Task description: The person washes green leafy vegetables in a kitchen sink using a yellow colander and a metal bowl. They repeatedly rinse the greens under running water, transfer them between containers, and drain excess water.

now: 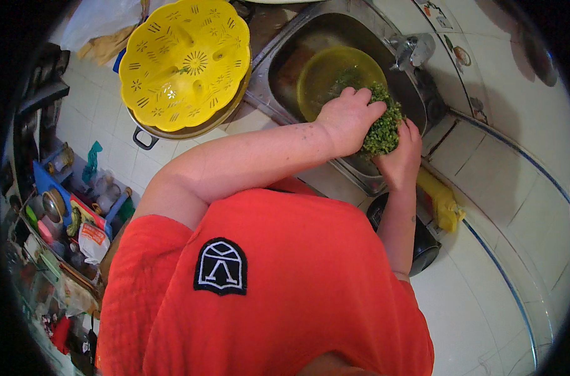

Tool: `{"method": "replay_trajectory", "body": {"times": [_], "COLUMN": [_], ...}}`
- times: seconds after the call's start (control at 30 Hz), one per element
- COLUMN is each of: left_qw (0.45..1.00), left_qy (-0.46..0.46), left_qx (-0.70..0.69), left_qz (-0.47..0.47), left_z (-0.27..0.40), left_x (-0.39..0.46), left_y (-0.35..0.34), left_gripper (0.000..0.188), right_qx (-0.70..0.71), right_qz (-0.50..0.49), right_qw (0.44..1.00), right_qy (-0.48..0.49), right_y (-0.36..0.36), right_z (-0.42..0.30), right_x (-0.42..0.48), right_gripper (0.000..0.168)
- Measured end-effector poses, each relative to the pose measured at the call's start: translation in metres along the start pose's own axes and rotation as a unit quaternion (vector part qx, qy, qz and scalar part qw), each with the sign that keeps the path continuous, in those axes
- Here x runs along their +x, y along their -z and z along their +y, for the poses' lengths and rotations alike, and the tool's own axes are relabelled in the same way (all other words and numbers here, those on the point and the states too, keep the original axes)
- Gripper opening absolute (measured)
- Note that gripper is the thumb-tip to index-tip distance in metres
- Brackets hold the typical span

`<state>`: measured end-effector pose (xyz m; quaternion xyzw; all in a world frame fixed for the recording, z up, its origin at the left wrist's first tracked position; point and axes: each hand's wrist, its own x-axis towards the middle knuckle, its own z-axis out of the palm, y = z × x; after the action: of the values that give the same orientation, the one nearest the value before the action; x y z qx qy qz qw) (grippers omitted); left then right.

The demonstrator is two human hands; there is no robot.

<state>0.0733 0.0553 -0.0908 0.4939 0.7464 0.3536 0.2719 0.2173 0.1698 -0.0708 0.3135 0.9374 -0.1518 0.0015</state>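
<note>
A dense bunch of small-leaved greens (381, 131) is held between both hands over the near right part of a metal sink (261, 80). My left hand (348, 120) grips it from the left with curled fingers. My right hand (404, 152) holds it from the right and below, its fingertips partly behind the leaves. Just beyond the hands, a yellow bowl (308, 80) stands in the sink, seemingly with water and some loose greens in it. The hands and greens hide its near right edge.
A yellow colander (172, 56) with green scraps rests on a dark-handled pan (146, 138) at the upper left. A metal faucet (412, 51) stands at the sink's right edge. Beside my right forearm are a yellow cloth or glove (442, 202) and a black object (426, 256).
</note>
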Motion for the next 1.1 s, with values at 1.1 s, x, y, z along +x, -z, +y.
{"method": "replay_trajectory", "body": {"times": [1.1], "left_qw": [0.961], "left_qy": [0.179], "left_qx": [0.166], "left_qz": [0.127], "left_z": [-0.148], "left_x": [-0.164], "left_y": [0.240], "left_gripper": [0.064], "right_qx": [0.234], "right_qz": [-0.034], "right_qw": [0.899], "right_qy": [0.368], "right_y": [-0.048], "right_z": [-0.254], "right_x": [0.128], "right_gripper": [0.044]}}
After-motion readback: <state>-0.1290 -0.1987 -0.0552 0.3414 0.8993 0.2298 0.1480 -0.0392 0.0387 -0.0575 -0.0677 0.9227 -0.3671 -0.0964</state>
